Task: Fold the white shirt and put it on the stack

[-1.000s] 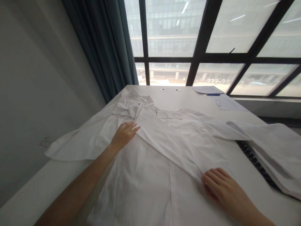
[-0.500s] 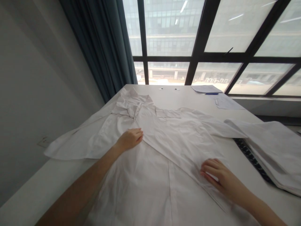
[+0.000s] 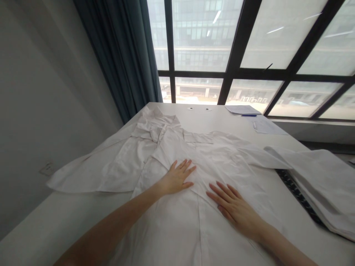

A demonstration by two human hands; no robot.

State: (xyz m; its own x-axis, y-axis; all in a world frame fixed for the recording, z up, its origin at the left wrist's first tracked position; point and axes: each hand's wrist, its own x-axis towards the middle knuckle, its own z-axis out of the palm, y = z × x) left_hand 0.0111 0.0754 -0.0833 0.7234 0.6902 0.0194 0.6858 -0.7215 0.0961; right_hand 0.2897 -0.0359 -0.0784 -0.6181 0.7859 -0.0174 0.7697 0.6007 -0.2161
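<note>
A white garment (image 3: 172, 225), which looks like a long coat or shirt, lies spread over the white table with its collar end away from me. Flat on its middle rests my left hand (image 3: 177, 178), fingers spread. My right hand (image 3: 231, 203) also presses on the cloth, a little nearer and to the right, its fingers stretched out. Between the two hands a fold of fabric runs diagonally. At the far left, more white cloth (image 3: 113, 162) lies bunched and draped over the table's left edge.
On the right, white fabric (image 3: 327, 181) covers part of a black keyboard-like strip (image 3: 299, 197). Papers (image 3: 241, 109) and a blue pen (image 3: 249, 115) lie at the table's (image 3: 199, 120) far right. Beyond are windows (image 3: 199, 40), a dark curtain (image 3: 119, 48) and a wall socket (image 3: 48, 169).
My left hand has moved right and its fingers have spread from a closed shape. My right hand has shifted left and flattened onto the garment. The two hands are closer together.
</note>
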